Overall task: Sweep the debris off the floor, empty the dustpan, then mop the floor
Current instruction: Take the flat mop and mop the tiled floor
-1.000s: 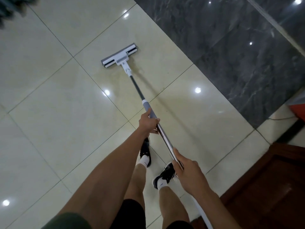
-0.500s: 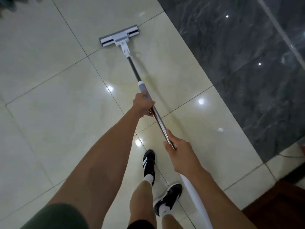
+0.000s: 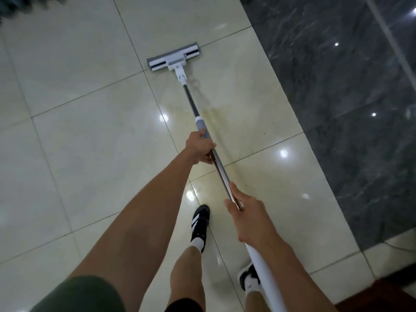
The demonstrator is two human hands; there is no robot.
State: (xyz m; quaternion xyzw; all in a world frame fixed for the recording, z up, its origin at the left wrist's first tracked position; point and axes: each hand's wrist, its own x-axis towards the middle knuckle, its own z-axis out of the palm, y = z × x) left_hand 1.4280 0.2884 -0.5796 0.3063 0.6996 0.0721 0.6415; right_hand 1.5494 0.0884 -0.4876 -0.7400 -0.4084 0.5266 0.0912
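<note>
A flat mop with a grey and white head [image 3: 173,57] lies pressed on the glossy cream tile floor [image 3: 90,136], ahead of me. Its metal pole [image 3: 191,100] slants back toward me. My left hand [image 3: 200,147] grips the pole just below the grey collar. My right hand [image 3: 246,212] grips it lower down, where the metal meets the white end of the handle [image 3: 261,275]. A faint yellowish wet streak [image 3: 216,113] runs along the tiles right of the pole.
A dark grey marble strip [image 3: 337,97] borders the cream tiles on the right. A reddish-brown wooden edge [image 3: 382,296] shows at the bottom right corner. My feet in black and white shoes [image 3: 200,224] stand under the pole. Something dark and blurred sits at the top left corner.
The mop head has slid right, toward the dark marble strip, and the view has swung with it. I have stepped forward. Both hands keep their hold on the pole.
</note>
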